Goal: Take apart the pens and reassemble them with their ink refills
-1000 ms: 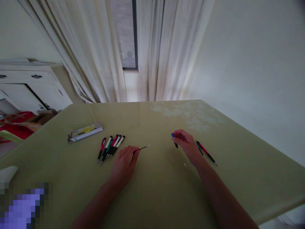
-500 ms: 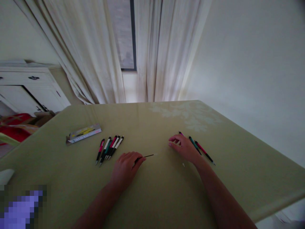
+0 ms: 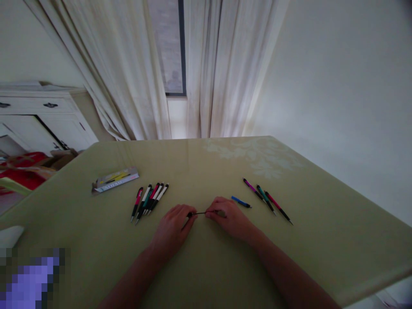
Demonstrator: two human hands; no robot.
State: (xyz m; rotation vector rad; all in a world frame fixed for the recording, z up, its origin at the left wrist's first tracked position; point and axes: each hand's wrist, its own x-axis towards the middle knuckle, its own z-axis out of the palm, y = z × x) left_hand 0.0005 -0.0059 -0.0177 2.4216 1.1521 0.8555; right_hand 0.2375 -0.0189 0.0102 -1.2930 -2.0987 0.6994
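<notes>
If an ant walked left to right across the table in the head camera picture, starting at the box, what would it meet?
Box, bunch of pens, left hand, thin dark rod, right hand, blue pen, purple pen, green pen, red pen.

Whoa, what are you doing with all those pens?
A person is holding a thin dark rod between both hands, with the left hand at one end and the right hand pinching the other. A blue piece lies just beyond the right hand. Farther right are purple, green and red pens. On the left, more pens lie bunched together near a box.
</notes>
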